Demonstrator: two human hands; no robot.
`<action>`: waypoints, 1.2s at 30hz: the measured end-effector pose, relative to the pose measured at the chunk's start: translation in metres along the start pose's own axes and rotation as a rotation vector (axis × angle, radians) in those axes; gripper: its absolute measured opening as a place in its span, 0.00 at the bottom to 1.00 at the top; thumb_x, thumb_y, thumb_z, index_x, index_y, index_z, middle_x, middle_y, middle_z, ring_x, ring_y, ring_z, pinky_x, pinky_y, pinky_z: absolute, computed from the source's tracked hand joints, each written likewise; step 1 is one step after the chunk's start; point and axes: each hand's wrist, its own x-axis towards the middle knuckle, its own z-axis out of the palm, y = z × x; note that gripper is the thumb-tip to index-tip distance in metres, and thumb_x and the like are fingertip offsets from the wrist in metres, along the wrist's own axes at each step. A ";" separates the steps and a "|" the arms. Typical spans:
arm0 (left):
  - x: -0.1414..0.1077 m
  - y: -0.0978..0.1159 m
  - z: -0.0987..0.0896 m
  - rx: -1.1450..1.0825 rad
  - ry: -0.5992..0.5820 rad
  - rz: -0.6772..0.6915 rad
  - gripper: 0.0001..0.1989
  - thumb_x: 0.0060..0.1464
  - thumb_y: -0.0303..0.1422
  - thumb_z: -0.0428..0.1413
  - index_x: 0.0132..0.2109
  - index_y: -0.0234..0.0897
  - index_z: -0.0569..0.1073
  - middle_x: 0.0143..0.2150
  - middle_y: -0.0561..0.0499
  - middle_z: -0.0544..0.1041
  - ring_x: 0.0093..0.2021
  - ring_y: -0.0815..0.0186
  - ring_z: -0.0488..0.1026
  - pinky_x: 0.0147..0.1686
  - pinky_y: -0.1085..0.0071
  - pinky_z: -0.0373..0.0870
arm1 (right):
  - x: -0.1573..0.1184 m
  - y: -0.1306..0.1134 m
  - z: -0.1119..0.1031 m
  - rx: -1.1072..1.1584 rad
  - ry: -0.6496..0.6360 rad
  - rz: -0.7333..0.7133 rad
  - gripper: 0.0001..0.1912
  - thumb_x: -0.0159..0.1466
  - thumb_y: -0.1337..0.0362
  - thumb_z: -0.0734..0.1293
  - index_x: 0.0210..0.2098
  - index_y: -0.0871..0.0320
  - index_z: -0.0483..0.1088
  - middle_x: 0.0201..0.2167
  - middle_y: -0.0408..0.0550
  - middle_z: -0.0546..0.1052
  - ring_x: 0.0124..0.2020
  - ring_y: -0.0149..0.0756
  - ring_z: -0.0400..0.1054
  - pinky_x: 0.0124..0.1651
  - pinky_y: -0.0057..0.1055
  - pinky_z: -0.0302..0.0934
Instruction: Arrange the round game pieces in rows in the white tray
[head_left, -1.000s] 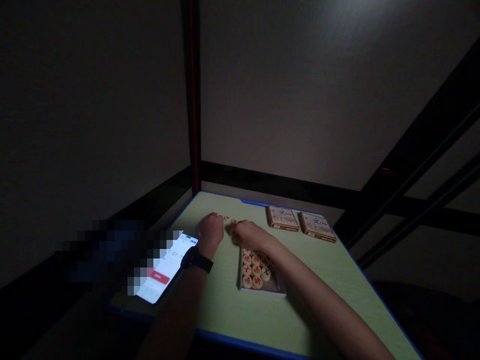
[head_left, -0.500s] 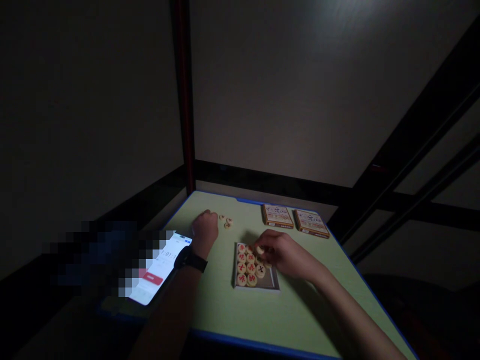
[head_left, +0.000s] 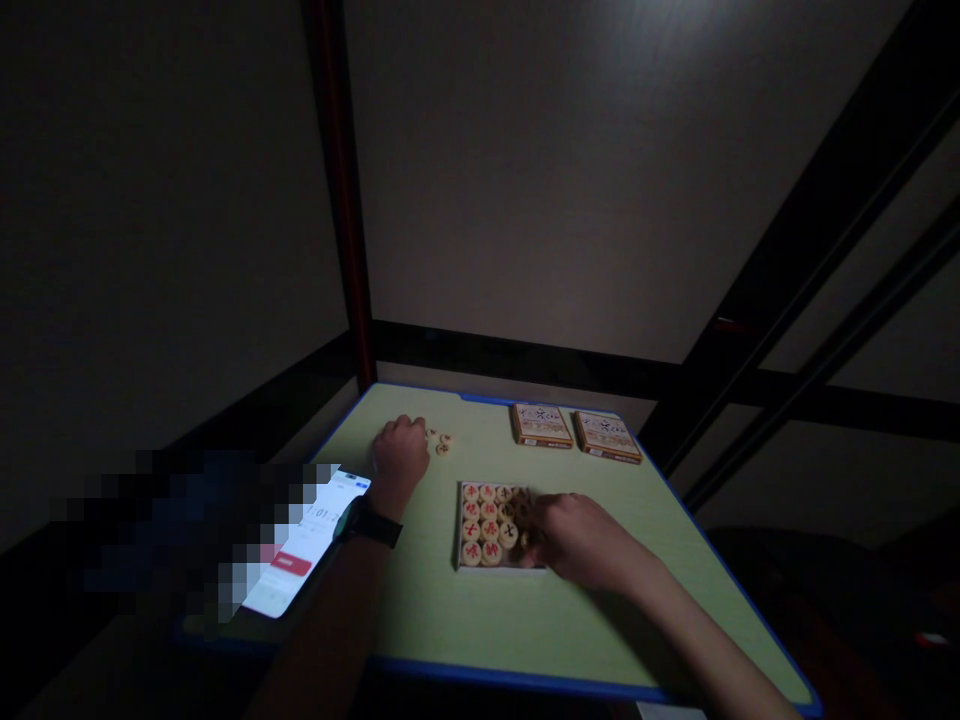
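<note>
A shallow open box (head_left: 459,540) on the green table holds rows of round wooden pieces (head_left: 490,532) marked with red or dark characters. Over the box's right side is my right hand (head_left: 559,535), its fingers bent down and pressed together; whatever they grip is too dark to make out. My left hand (head_left: 401,455), with a black watch on the wrist, rests closed near the table's far left, right beside a few loose round pieces (head_left: 444,445). Its fingertips are hidden from view.
Two flat printed boxes (head_left: 541,425) (head_left: 607,437) lie at the table's back right. A lit phone (head_left: 300,545) lies at the left edge. The table (head_left: 600,640) has a blue rim, and walls stand behind it and to the left.
My right hand has moved from the back of the box toward its front right part. My left hand remains by the loose pieces. The whole view has shifted slightly.
</note>
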 end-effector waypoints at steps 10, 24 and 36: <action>-0.001 0.003 -0.005 -0.024 0.007 -0.019 0.15 0.59 0.32 0.49 0.49 0.33 0.74 0.48 0.37 0.75 0.48 0.51 0.73 0.42 0.62 0.70 | 0.002 -0.009 0.004 -0.135 -0.041 0.066 0.09 0.60 0.65 0.66 0.35 0.62 0.78 0.34 0.60 0.81 0.35 0.47 0.77 0.35 0.33 0.62; -0.003 0.003 -0.007 -0.027 -0.030 -0.039 0.15 0.59 0.34 0.49 0.49 0.34 0.74 0.48 0.38 0.75 0.49 0.51 0.72 0.41 0.63 0.71 | 0.005 -0.018 0.002 -0.233 -0.113 0.098 0.10 0.53 0.74 0.66 0.33 0.64 0.78 0.33 0.63 0.81 0.36 0.50 0.77 0.37 0.36 0.65; 0.000 0.001 -0.002 -0.045 -0.021 -0.039 0.15 0.59 0.33 0.49 0.49 0.33 0.74 0.47 0.37 0.75 0.49 0.52 0.73 0.41 0.63 0.72 | 0.003 -0.026 -0.006 -0.239 -0.117 0.184 0.09 0.54 0.72 0.67 0.34 0.64 0.77 0.35 0.64 0.81 0.38 0.51 0.77 0.38 0.35 0.65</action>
